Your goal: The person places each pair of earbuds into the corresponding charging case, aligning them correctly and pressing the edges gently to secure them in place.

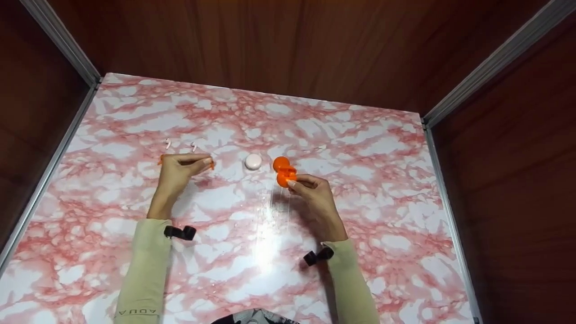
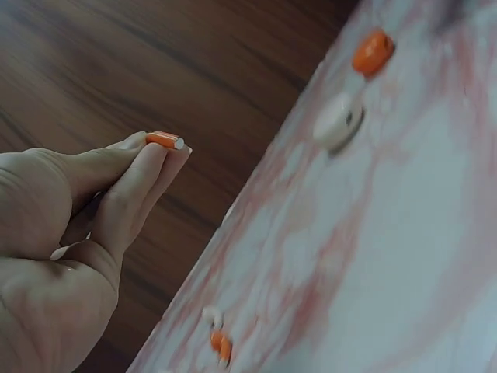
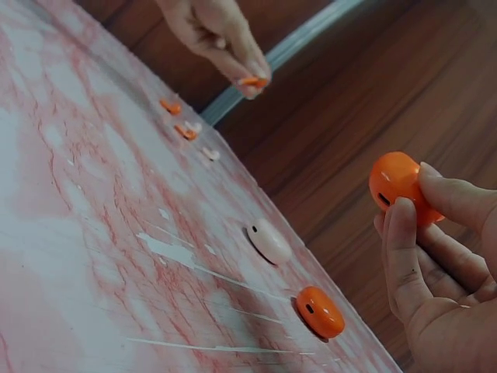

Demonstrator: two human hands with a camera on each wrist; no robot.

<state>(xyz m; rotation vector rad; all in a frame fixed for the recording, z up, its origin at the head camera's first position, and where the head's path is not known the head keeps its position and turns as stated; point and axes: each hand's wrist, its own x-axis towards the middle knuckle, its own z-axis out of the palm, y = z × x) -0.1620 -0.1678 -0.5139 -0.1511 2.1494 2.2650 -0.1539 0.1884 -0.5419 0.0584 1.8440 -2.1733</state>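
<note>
On pink/wht marbled tbl (image 1: 225,297), wood walls (image 1: 270,45) round; above, L fingers (image 2: 140,179) pinch orange earbud (image 2: 163,140), R fingers (image 3: 402,245) orange case (image 3: 394,175).

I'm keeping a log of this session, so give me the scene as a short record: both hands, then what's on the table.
Left hand: pinches a small orange earbud above the table
Right hand: holds a glossy rounded orange case
Cases on table: a rounded white case beside a second rounded orange case
Loose earbuds: white earbuds and orange earbuds
Surface: red-and-white marbled table
</note>
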